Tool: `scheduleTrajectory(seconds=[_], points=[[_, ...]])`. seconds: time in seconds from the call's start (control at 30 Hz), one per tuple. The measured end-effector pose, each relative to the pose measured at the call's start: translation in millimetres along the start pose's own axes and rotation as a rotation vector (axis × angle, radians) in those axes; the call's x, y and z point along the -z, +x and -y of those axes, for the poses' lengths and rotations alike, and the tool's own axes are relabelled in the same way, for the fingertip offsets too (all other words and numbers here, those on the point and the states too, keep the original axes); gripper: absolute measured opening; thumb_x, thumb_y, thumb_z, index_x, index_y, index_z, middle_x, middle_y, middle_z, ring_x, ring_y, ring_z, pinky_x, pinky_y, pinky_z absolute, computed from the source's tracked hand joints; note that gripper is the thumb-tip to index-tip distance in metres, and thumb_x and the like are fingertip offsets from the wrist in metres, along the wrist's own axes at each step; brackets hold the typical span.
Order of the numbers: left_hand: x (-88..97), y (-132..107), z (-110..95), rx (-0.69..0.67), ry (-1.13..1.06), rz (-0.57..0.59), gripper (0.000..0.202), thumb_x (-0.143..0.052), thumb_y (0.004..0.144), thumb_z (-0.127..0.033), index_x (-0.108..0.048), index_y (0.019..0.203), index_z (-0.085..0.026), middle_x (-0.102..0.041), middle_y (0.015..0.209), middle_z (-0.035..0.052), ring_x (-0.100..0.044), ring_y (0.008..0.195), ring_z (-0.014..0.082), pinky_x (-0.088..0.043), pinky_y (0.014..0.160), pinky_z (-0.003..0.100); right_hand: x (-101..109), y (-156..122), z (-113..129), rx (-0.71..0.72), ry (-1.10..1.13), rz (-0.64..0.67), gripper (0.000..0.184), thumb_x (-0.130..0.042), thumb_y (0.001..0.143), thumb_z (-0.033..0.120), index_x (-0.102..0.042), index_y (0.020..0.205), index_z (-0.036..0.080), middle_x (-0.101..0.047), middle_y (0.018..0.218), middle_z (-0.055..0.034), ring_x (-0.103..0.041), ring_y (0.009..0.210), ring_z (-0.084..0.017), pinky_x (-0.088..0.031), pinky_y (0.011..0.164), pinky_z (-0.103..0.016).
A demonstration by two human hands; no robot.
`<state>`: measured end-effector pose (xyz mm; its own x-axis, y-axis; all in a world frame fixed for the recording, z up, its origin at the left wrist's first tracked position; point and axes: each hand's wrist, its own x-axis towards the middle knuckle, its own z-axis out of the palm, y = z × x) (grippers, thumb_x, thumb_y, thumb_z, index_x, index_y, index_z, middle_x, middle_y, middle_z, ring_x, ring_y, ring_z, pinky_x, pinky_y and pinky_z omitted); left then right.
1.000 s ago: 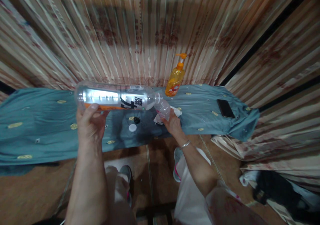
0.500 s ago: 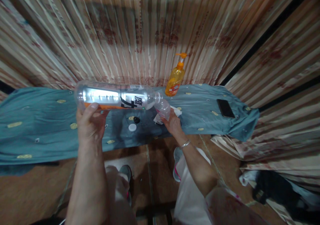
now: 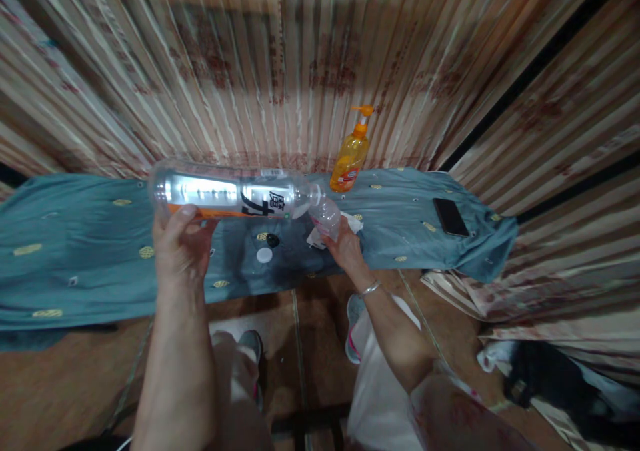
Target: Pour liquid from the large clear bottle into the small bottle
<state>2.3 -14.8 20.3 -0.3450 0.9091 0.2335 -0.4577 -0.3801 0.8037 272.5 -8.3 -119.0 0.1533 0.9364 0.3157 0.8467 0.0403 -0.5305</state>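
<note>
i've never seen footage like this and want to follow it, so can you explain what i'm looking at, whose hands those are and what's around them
There is no machine here: these are a person's own bare hands, seen from a camera worn on that person's head, looking forward and down. The left hand holds a large clear bottle on its side, mouth to the right. The right hand holds a smaller clear bottle; the two mouths meet or nearly meet, too blurred to tell. On the blue-green cloth lie a white cap, a small black item, a crumpled white thing by the right hand and, farther right, a dark flat object like a phone. An orange pump bottle stands toward the back.
</note>
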Motion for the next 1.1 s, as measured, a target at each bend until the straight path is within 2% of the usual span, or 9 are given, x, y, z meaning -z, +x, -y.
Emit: scheduleTrajectory(seconds=[0.13, 0.27, 0.73, 1.1], points=[[0.5, 0.7, 1.2, -0.001, -0.017, -0.015, 0.055, -0.08, 0.048, -0.022, -0.066, 0.101, -0.025, -0.068, 0.086, 0.0001, -0.062, 0.09, 0.0204, -0.052, 0.075, 0.033, 1.1, 0.4, 0.1, -0.011, 0.006, 0.013, 0.058, -0.065, 0.086, 0.031, -0.04, 0.135, 0.009, -0.069, 0.115, -0.0192, -0.069, 0.102, -0.031, -0.056, 0.085, -0.042], [0.2, 0.9, 1.2, 0.002, -0.011, -0.017, 0.05, -0.078, 0.048, -0.021, -0.068, 0.097, -0.026, -0.07, 0.088, -0.0004, -0.062, 0.089, 0.0195, -0.052, 0.074, 0.032, 3.0, 0.3, 1.0, -0.007, 0.031, 0.016, 0.058, -0.066, 0.086, 0.03, -0.041, 0.134, 0.01, -0.069, 0.115, -0.0187, -0.069, 0.104, -0.031, -0.056, 0.087, -0.043], [2.4, 2.6, 2.4, -0.001, -0.031, -0.013, 0.059, -0.081, 0.046, -0.021, -0.068, 0.103, -0.027, -0.07, 0.085, -0.0008, -0.063, 0.085, 0.0181, -0.054, 0.072, 0.03, 2.9, -0.4, 3.8, -0.021, -0.043, 0.021, 0.06, -0.065, 0.087, 0.028, -0.04, 0.136, 0.007, -0.067, 0.12, -0.0216, -0.067, 0.108, -0.031, -0.055, 0.091, -0.042], [-1.3, 0.6, 0.6, -0.009, -0.028, -0.024, 0.053, -0.081, 0.046, -0.021, -0.07, 0.097, -0.026, -0.069, 0.082, -0.0009, -0.061, 0.082, 0.0171, -0.054, 0.071, 0.03, 0.0, -0.6, -1.5, 0.008, 0.043, -0.019, 0.057, -0.065, 0.085, 0.028, -0.042, 0.135, 0.011, -0.069, 0.116, -0.0183, -0.068, 0.105, -0.031, -0.055, 0.089, -0.045]])
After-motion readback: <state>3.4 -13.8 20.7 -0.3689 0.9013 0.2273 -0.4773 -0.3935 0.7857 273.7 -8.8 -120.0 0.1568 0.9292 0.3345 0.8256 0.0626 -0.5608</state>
